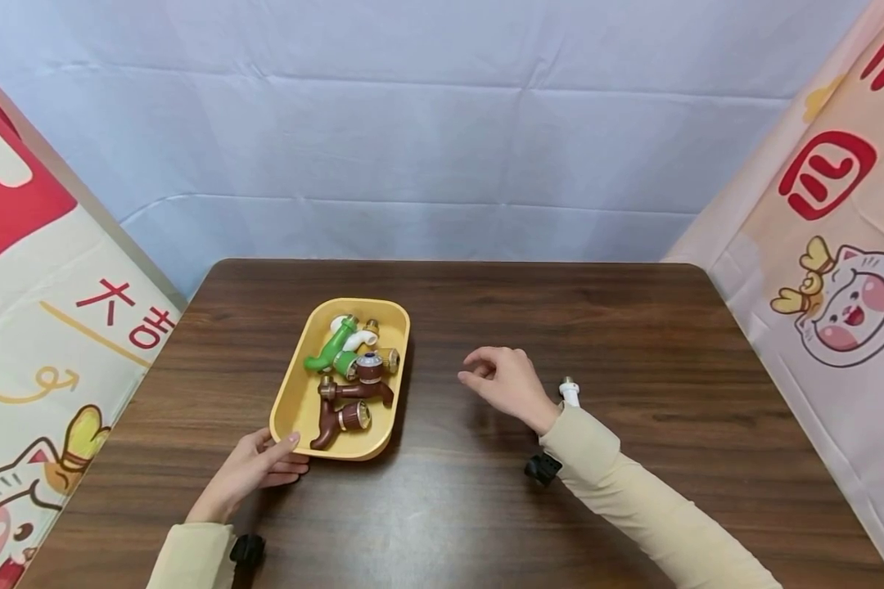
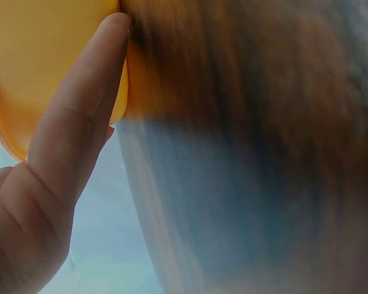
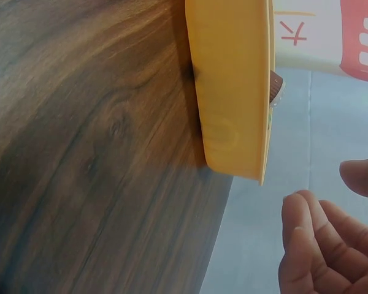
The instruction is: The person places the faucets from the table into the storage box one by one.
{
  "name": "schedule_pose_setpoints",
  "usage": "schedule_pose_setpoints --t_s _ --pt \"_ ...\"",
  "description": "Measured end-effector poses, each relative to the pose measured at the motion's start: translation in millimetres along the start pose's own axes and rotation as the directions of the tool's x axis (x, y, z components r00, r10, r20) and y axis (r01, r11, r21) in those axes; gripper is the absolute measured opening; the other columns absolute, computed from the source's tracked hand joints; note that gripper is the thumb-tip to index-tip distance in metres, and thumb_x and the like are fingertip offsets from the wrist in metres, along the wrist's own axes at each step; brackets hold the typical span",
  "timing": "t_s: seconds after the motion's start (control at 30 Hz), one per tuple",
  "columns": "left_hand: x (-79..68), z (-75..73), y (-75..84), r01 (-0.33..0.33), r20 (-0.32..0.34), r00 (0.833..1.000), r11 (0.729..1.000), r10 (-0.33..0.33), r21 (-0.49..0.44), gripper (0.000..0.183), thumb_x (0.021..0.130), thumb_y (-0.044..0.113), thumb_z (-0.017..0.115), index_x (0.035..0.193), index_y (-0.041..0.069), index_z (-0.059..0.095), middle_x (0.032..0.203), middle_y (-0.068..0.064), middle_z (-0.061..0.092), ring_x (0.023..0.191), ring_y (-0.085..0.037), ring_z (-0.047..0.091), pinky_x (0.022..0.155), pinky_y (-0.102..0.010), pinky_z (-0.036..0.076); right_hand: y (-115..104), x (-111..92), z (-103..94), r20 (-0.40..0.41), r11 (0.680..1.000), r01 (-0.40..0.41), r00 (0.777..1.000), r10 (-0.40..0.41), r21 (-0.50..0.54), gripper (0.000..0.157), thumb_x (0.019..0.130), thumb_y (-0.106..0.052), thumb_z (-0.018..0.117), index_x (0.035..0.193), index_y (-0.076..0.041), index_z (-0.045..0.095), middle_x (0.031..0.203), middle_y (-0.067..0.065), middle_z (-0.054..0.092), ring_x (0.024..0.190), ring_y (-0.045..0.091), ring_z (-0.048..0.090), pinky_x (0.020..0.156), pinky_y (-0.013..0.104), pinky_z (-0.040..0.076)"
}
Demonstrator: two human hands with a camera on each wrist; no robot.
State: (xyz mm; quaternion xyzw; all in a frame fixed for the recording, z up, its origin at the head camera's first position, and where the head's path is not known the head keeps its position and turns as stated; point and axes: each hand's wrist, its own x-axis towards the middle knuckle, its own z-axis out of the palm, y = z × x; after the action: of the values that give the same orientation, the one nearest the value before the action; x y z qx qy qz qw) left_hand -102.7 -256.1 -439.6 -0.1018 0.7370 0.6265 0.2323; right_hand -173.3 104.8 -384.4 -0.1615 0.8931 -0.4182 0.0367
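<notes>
A yellow plastic tub point(image 1: 287, 409) stands on the left half of the table, holding several faucets. Inside it lie a green faucet point(image 1: 331, 348), a white one point(image 1: 361, 338) partly covered, and two dark brown ones, one point(image 1: 361, 393) above the other point(image 1: 329, 425). My left hand point(image 1: 246, 474) holds the tub's near left corner, thumb over the rim and fingers along the outside. To the right of the tub, my right hand point(image 1: 508, 384) hovers over the table, its fingers loosely bent with nothing between them. In the right wrist view its thumb and fingertips are apart.
A white faucet point(image 1: 570, 393) with a brass threaded end lies beside my right cuff, mostly hidden by the sleeve. The dark wooden table point(image 1: 442, 523) ends at a pale cloth backdrop point(image 1: 412, 147), with printed banners on both sides.
</notes>
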Motion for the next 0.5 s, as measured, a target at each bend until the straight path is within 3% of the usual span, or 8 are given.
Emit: schedule_pose_setpoints --t_s 0.33,0.5 --pt "0.8 0.2 -1.8 0.003 0.005 1.000 1.000 -0.003 -0.009 0.055 0.096 0.027 0.047 0.126 -0.015 0.028 0.094 -0.025 0.064 0.085 -0.028 0.065 0.074 -0.038 0.053 11.6 -4.3 -10.1 -0.032 0.999 0.010 0.999 -0.011 -0.041 0.018 0.082 -0.015 0.067 0.096 -0.003 0.067 0.067 -0.003 0.063 0.055 0.009 0.055 0.057 0.028 0.047" --pt "0.5 0.4 -1.7 0.008 0.002 1.000 1.000 -0.008 -0.008 0.054 0.096 0.027 0.047 0.125 -0.015 0.028 0.094 -0.025 0.064 0.085 -0.029 0.065 0.074 -0.038 0.053 15.4 -6.7 -14.0 -0.058 0.998 0.051 0.997 -0.054 -0.046 0.018 0.081 -0.015 0.067 0.093 -0.002 0.067 0.064 -0.005 0.061 0.053 0.006 0.053 0.055 0.028 0.046"
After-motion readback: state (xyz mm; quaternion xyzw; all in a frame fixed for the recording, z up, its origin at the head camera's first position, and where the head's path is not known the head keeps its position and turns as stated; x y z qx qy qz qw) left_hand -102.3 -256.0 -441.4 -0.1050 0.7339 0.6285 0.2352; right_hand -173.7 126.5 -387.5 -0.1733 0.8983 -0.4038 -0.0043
